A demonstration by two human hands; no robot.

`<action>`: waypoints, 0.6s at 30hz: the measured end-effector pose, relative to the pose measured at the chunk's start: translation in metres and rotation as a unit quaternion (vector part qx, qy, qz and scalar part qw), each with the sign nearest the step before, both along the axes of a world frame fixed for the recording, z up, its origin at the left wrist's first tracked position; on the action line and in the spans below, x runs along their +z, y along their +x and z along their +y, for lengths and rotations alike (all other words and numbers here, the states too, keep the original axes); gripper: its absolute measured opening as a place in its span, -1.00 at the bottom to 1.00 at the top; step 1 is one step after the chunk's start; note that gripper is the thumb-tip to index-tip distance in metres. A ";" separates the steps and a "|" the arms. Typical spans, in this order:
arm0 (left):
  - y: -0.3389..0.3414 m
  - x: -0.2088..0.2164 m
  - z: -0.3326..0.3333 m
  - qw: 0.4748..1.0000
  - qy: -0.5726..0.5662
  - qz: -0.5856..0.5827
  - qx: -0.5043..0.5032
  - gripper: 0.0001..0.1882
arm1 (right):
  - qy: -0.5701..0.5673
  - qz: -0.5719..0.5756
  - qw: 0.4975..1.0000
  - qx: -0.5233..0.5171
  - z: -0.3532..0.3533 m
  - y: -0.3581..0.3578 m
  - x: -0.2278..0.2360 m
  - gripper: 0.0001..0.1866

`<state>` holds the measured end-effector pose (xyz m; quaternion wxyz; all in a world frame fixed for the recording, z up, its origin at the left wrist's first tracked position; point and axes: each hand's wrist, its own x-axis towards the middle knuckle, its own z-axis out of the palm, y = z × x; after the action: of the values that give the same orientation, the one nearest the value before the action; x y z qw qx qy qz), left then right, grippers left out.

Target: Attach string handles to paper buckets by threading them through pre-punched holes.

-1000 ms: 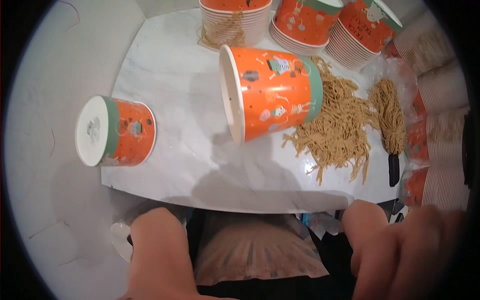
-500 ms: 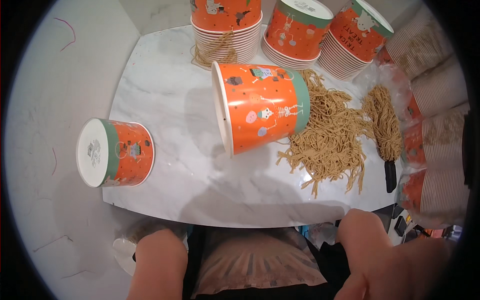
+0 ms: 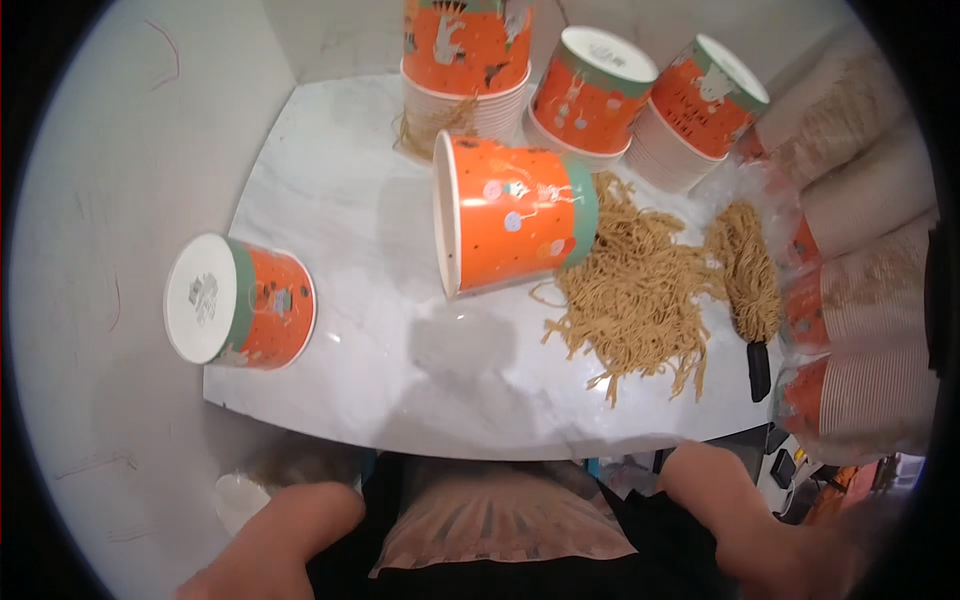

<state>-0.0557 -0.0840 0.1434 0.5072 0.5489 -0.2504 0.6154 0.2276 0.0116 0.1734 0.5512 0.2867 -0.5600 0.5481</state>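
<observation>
An orange tub is lying on its side near the frame's centre, its green end adjoining tan strings on the desk. The right hand is showing blurred at lower right, spread or closed I cannot tell; the left is falling outside view.

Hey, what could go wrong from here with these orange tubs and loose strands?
The middle tub lies on its side, so it might roll. The loose tan strands by its base end could cling to it. The upside-down left tub sits near the edge of the table, so a bump might knock it off.
</observation>
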 end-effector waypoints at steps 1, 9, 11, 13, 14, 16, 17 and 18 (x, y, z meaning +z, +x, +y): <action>0.001 -0.012 0.005 0.995 0.082 -0.032 -0.046 -0.72 | 0.092 0.112 0.986 -0.077 0.004 -0.001 -0.015 -0.72; 0.019 -0.028 0.038 0.975 -0.219 0.032 -0.039 -0.74 | 0.054 -0.109 0.968 0.221 0.039 0.018 -0.045 -0.74; 0.023 -0.027 0.029 0.980 -0.197 -0.003 -0.013 -0.74 | -0.021 -0.107 0.982 0.157 0.031 0.024 -0.050 -0.81; 0.027 -0.029 0.027 0.985 -0.169 -0.035 0.003 -0.74 | -0.045 -0.119 0.982 0.140 0.027 0.036 -0.055 -0.79; 0.029 -0.031 0.029 0.987 -0.152 -0.050 0.005 -0.74 | -0.062 -0.128 0.983 0.120 0.027 0.041 -0.057 -0.77; 0.033 -0.033 0.028 0.989 -0.121 -0.079 0.016 -0.74 | -0.053 -0.162 0.980 0.100 0.037 0.046 -0.060 -0.71; 0.035 -0.031 0.025 0.990 -0.106 -0.092 0.024 -0.73 | -0.039 -0.203 0.973 0.099 0.042 0.053 -0.057 -0.72; 0.037 -0.030 0.022 0.990 -0.090 -0.106 0.032 -0.73 | -0.027 -0.219 0.975 0.031 0.040 0.062 -0.064 -0.79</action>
<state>-0.0190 -0.0620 0.1139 0.5048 0.4409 -0.2288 0.7060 0.2900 0.0520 0.1091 0.4057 0.1621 -0.6428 0.6293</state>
